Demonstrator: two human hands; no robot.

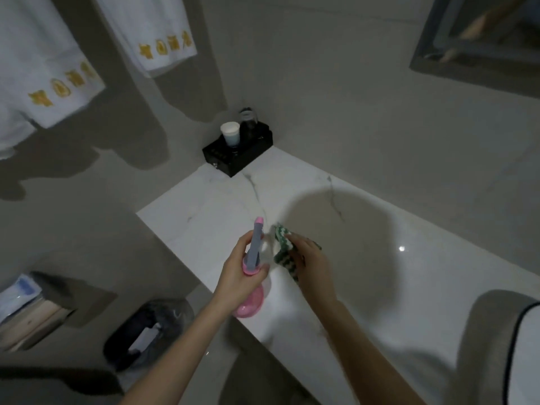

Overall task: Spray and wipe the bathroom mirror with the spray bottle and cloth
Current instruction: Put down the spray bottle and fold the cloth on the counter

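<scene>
There is one spray bottle (253,268), one cloth (283,249), two hands, two hanging towels, two cups and one black box. The left hand (238,276) is wrapped around the neck of the spray bottle, with the fingers curled tight on it and the thumb side near the pink collar. The bottle is clear with a pink bottom, a pink collar and a blue-grey spray head with a pink tip, and it is held up over the front edge of the white marble counter (210,206). The right hand (311,264) is just beside it, with the fingers closed on the green and white checked cloth, which sticks out between the two hands and almost touches the bottle. Both hands are over the counter, near its left end. In the far corner of the counter sits the black box (238,153), with a white cup (230,133) and a dark cup (248,119) standing on it side by side. Two white towels with yellow marks hang on the left wall, one towel (43,68) nearer and one towel (155,30) farther along. The corner of the mirror (479,39) shows at the top right, well apart from the hands. A dark bin (146,331) stands on the floor below the counter.
</scene>
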